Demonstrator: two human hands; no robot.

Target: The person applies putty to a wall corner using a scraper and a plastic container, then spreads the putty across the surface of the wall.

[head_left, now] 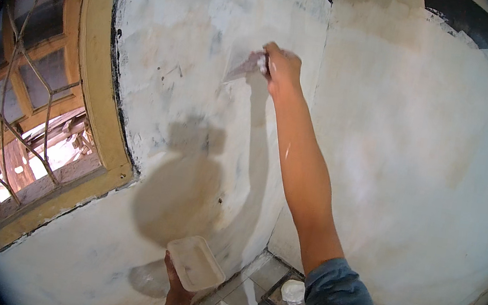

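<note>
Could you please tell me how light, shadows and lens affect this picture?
In the head view, a dark shadow falls on the wall; in the same view, brightness beyond the window is washed out, the window frame bows and the corners are black; there too, the scraper in the right hand looks faint.

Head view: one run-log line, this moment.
right hand: grips flat scraper at whitish wall | left hand: holds pale rectangular tub, lower | window frame: left of scraper

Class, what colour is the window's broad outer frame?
The outer frame is yellowish tan; the head view shows it best.
</note>
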